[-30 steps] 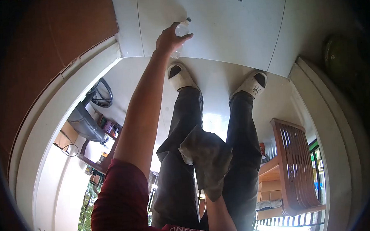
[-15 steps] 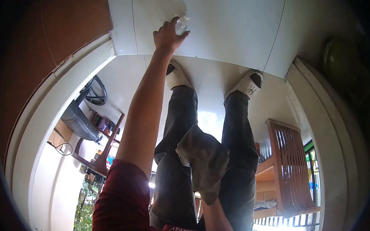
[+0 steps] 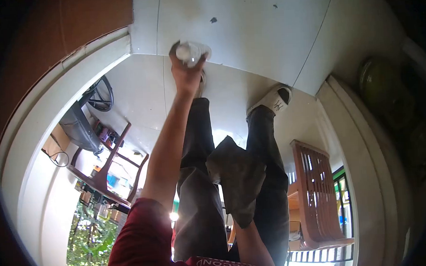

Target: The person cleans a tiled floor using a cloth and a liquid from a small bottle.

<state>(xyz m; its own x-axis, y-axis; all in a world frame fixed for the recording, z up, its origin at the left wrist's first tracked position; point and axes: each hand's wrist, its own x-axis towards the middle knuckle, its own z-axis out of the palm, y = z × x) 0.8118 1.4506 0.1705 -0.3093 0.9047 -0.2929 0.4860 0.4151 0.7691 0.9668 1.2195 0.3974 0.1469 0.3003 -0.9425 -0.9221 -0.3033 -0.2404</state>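
Observation:
My left hand (image 3: pixel 187 70) grips a small clear bottle (image 3: pixel 195 53) above the pale tiled floor (image 3: pixel 247 36), fingers on one side and thumb on the other. The bottle is blurred, with its whitish round end turned toward the camera. A dark grey cloth (image 3: pixel 238 177) covers my right hand in front of my legs. Only the wrist and forearm show below the cloth, so the right fingers are hidden. One small dark spot (image 3: pixel 213 20) lies on the floor beyond the bottle.
My shoe (image 3: pixel 275 99) stands by a floor seam between pale door frames (image 3: pixel 360 141). A wooden slatted bench (image 3: pixel 315 190) is at the right, a wooden chair (image 3: pixel 103 176) and a black wheel (image 3: pixel 102 94) at the left. A greenish rounded object (image 3: pixel 379 78) sits in shadow far right.
My left hand has moved down in the view with the bottle, which has tipped toward the camera. A dark spot now shows on the floor. The cloth has shifted slightly, and the whole view has moved.

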